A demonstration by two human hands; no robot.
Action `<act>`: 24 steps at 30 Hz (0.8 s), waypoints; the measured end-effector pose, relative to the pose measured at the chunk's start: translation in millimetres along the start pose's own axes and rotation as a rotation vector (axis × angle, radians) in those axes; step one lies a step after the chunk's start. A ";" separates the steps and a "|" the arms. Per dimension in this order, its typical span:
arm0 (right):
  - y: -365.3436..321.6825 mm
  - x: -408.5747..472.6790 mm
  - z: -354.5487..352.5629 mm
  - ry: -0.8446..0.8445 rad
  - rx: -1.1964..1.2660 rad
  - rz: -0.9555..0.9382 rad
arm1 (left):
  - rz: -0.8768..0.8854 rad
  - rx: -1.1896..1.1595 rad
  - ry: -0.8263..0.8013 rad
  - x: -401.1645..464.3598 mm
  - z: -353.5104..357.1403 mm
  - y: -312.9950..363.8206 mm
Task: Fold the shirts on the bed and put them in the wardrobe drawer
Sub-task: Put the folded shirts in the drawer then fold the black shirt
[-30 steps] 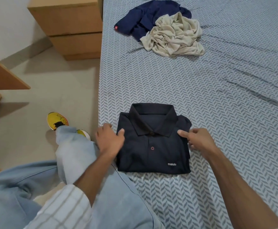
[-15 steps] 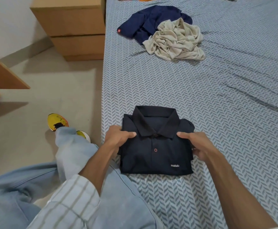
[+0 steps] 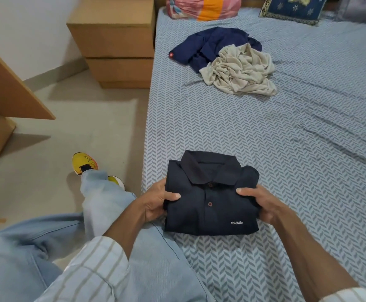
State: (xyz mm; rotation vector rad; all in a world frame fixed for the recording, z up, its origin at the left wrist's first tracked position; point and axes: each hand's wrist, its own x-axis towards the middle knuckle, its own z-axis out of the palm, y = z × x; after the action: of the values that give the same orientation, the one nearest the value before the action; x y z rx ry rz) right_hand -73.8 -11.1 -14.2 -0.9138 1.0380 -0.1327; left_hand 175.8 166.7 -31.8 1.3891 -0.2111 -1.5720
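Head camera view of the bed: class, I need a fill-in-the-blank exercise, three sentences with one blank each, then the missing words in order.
1. Both the left hand and the right hand grip the folded dark navy polo shirt, whose white lettering reads ____.
2. The crumpled beige shirt lies partly on top of a crumpled ____ shirt.
3. The two unfolded shirts lie on the bed's ____-patterned sheet.

Missing words: makalu; blue; chevron

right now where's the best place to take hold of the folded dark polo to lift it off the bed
Take the folded dark polo by its two side edges at mid height, one hand from each side, thumbs on top, as the left hand and right hand do now. It is a flat stacked rectangle, so an even grip likely keeps the folds.
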 end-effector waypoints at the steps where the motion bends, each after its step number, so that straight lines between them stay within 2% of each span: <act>1: -1.8 -2.5 1.7 -0.003 0.027 -0.012 | 0.012 -0.016 0.002 -3.4 1.9 1.0; 5: -22.8 -22.9 21.0 -0.077 0.041 -0.103 | 0.098 -0.015 0.029 -26.3 5.6 13.6; 10: -67.5 -54.9 60.7 -0.217 0.002 -0.262 | 0.342 -0.018 0.035 -83.9 -7.8 48.8; 13: -92.6 -73.8 92.6 -0.267 0.099 -0.352 | 0.520 -0.098 0.003 -134.1 -15.1 76.9; 15: -99.6 -82.8 119.1 -0.318 0.178 -0.327 | 0.593 -0.144 0.010 -161.9 -21.3 88.6; 19: -89.4 -84.0 166.7 -0.332 0.051 -0.192 | 0.570 -0.180 0.126 -187.4 -38.5 84.8; 24: -87.6 -82.2 193.6 -0.340 -0.084 -0.193 | 0.553 -0.219 0.211 -206.3 -61.9 68.9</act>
State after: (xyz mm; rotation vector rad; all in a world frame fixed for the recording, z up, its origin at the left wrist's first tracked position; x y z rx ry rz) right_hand 61.5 87.7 140.2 -1.0705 0.6436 -0.0903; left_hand 234.6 313.2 130.1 1.1838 -0.2598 -0.9564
